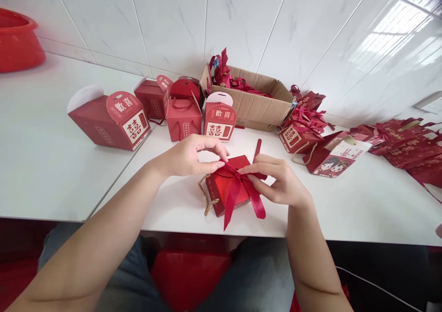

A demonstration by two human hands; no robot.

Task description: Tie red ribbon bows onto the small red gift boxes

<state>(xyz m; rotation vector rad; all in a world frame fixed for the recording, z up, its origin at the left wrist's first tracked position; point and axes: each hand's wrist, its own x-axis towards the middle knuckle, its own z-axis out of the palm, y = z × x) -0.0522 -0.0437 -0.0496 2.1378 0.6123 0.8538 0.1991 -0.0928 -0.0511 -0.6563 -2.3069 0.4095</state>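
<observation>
In front of me on the white table lies a small red gift box (218, 197) with a twisted rope handle (208, 204) at its left side. A dark red satin ribbon (233, 197) is tied in a bow on top, and two tails hang over the near edge. My left hand (193, 157) pinches the bow's left loop between thumb and fingertips. On the other side, my right hand (276, 178) pinches the right loop, its fingers close to the knot. Another flat red strip (257, 149) sticks out behind the box.
Several red paper boxes (107, 118) stand at the back left. A cardboard box (262, 107) holding red ribbons is against the tiled wall. More decorated boxes (333, 155) and red bags (407, 146) sit at the right. A red tub (19, 44) is far left.
</observation>
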